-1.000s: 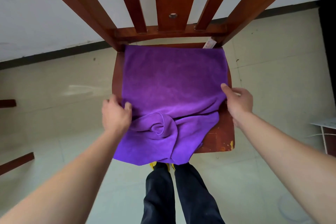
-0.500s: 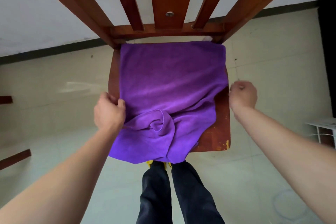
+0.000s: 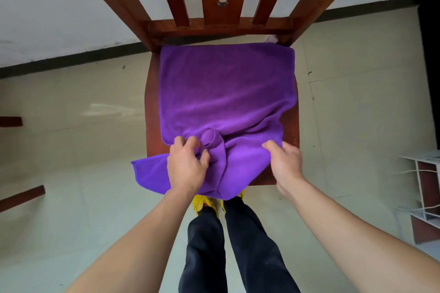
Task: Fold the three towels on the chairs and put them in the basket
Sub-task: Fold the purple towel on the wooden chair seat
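A soft purple microfibre towel (image 3: pixel 226 88) lies spread over the seat of a red-brown slatted wooden chair (image 3: pixel 152 107). Its far edge sits against the backrest and its near part is bunched and hangs off the front edge. The left hand (image 3: pixel 187 164) has its fingers curled into a rolled-up lump of cloth near the middle of the front. The right hand (image 3: pixel 284 162) pinches the crumpled edge near the right front corner of the seat. The cloth looks light, limp and a little clingy, so it should sag and wrinkle rather than hold a crease. It would handle best taken by its two near corners and pulled taut before folding. No basket is in view.
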The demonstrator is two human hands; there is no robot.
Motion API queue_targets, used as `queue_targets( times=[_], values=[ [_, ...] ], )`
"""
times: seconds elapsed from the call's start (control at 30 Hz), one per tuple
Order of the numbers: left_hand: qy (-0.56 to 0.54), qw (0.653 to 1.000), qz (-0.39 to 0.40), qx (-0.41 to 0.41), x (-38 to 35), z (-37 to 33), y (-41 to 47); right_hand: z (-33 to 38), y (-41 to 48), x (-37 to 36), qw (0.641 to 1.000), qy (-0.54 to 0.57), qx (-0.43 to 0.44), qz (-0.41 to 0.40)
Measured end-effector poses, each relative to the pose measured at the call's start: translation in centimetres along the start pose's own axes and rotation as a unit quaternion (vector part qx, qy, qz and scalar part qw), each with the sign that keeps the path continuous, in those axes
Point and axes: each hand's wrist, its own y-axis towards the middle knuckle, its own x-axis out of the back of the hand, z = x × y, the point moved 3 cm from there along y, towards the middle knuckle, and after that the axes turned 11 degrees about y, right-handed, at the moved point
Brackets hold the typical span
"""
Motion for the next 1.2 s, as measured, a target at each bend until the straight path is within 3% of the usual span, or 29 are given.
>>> queue_targets(
  times=[0.1, 0.2, 0.3, 0.37, 0.47, 0.53, 0.63, 0.73, 0.87, 0.93, 1.0, 1.07, 1.2],
  values=[
    [-0.063, 0.993, -0.033, 0.098, 0.6, 1.1, -0.1, 0.3, 1.0, 2.0, 0.998, 0.041, 0.002, -0.051],
    [-0.051, 0.99, -0.002, 0.132, 0.8, 3.3, -1.3, -0.1, 2.3, 4.3, 0.995, -0.028, 0.035, -0.086],
    [-0.05, 0.984, 0.043, 0.168, 0.6, 6.1, -2.8, -0.7, 2.9, 5.3, 0.985, -0.147, 0.047, -0.081],
    [-0.07, 0.979, 0.059, 0.18, 0.5, 7.9, -3.2, -0.7, 2.1, 5.2, 0.99, -0.129, 0.024, -0.05],
    [-0.089, 0.985, 0.051, 0.135, 0.3, 9.7, -3.5, -1.4, 0.8, 4.9, 0.994, -0.088, -0.034, 0.062],
    [-0.037, 0.995, 0.046, 0.085, 0.1, 10.3, -3.4, -2.2, 0.1, 5.3, 0.989, -0.101, -0.042, 0.096],
    [0.117, 0.993, 0.021, -0.006, 0.6, 10.3, -2.3, -3.3, -0.1, 6.1, 0.976, -0.192, -0.024, 0.097],
    [0.217, 0.975, 0.033, -0.041, 0.4, 10.7, -1.4, -5.2, -0.4, 6.3, 0.955, -0.278, 0.001, 0.102],
    [0.25, 0.961, 0.071, -0.091, 0.1, 10.0, -2.0, -4.9, -1.3, 6.3, 0.983, -0.176, 0.035, 0.02],
    [0.17, 0.973, 0.137, -0.072, -0.5, 9.9, -3.6, -3.8, -1.8, 6.3, 0.995, -0.094, 0.034, -0.025],
    [-0.029, 0.97, 0.241, 0.032, -0.8, 9.5, -5.0, -2.3, -2.1, 5.7, 0.999, -0.04, 0.017, -0.032],
    [-0.2, 0.925, 0.297, 0.125, -0.6, 8.3, -5.5, -0.1, -1.9, 4.6, 0.999, -0.041, -0.001, -0.019],
    [-0.395, 0.851, 0.301, 0.173, 1.8, 4.3, -3.6, 5.4, 0.1, 1.5, 0.999, 0.015, -0.022, 0.018]
  ],
)
